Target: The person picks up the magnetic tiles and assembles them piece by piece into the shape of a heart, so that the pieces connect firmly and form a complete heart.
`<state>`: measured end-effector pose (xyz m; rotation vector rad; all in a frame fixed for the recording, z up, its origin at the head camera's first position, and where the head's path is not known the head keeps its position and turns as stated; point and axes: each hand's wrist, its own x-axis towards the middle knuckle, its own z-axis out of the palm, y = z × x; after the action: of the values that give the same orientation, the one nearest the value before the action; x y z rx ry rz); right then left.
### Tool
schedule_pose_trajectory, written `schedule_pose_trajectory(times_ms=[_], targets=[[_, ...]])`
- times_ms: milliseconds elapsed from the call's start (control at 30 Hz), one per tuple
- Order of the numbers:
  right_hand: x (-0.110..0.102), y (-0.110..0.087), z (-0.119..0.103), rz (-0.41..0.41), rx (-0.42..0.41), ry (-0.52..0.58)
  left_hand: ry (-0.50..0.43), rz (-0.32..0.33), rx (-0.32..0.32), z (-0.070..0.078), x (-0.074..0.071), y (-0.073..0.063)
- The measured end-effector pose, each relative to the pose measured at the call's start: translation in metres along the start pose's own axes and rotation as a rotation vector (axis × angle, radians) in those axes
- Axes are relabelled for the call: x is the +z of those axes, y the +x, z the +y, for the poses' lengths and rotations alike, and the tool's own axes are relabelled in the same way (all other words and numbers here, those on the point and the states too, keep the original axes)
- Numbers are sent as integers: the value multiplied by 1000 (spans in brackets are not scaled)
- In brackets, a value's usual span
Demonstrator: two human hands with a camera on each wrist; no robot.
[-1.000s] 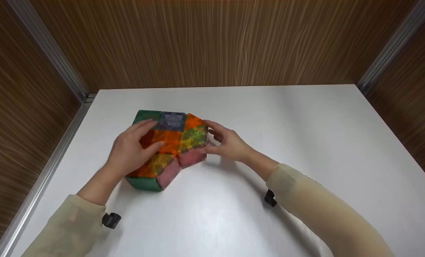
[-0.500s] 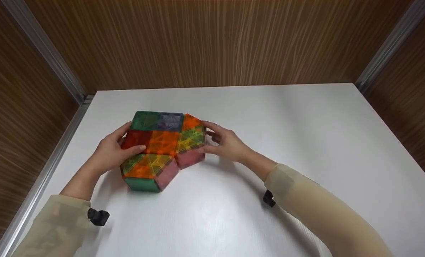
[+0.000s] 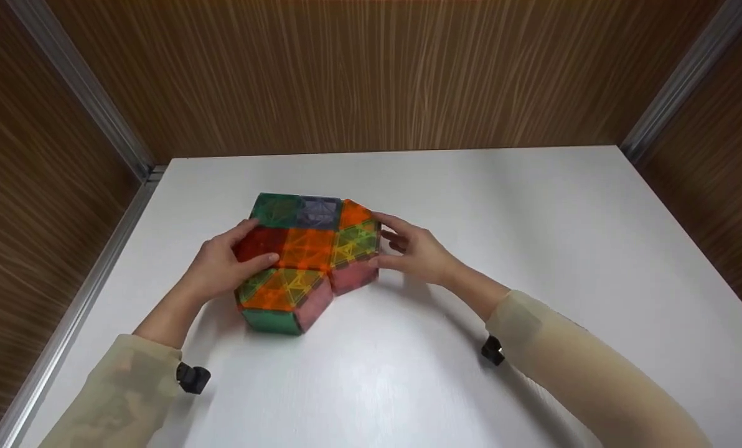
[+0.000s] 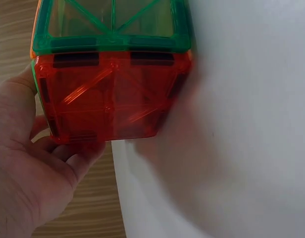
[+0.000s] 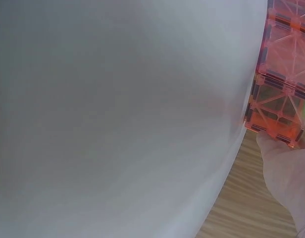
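A low block built of see-through magnetic tiles (image 3: pixel 307 249) lies on the table, left of centre in the head view. Its top mixes green, purple, red, orange and yellow-green pieces; a pink side faces front. My left hand (image 3: pixel 221 261) grips the left side, thumb on top and fingers against the wall. In the left wrist view, fingers curl behind a red tile (image 4: pixel 108 99) below a green tile (image 4: pixel 113 44). My right hand (image 3: pixel 421 255) holds the right end between thumb and fingers. The right wrist view shows the block's tiles (image 5: pixel 279 109) beside that hand.
The white table (image 3: pixel 533 236) spreads to the right and in front of the block. Wood-grain panels (image 3: pixel 377 74) stand behind and at both sides. A small black device sits at the left wrist (image 3: pixel 193 378) and another at the right.
My left hand has gone from the top of the block to its left side. Afterwards the block has slid right, with both hands moving along with it.
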<state>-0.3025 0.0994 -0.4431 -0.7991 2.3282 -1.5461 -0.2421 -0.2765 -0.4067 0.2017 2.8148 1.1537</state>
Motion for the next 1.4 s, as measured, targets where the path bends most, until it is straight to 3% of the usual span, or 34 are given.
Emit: schedule_pose_trajectory(times_ms=[467, 900, 1100, 1233, 1400], targets=[[-44, -42, 15, 43, 58, -29, -35, -5, 21, 37, 45, 24], [-80, -73, 21, 124, 94, -35, -54, 66, 50, 76, 85, 28], [-80, -84, 19, 154, 65, -90, -49, 69, 128, 69, 83, 30], [-73, -91, 11, 179, -9, -252, 44, 42, 196, 59, 72, 39], [-60, -97, 2, 145, -98, -482, 151, -45, 251, 52, 58, 51]])
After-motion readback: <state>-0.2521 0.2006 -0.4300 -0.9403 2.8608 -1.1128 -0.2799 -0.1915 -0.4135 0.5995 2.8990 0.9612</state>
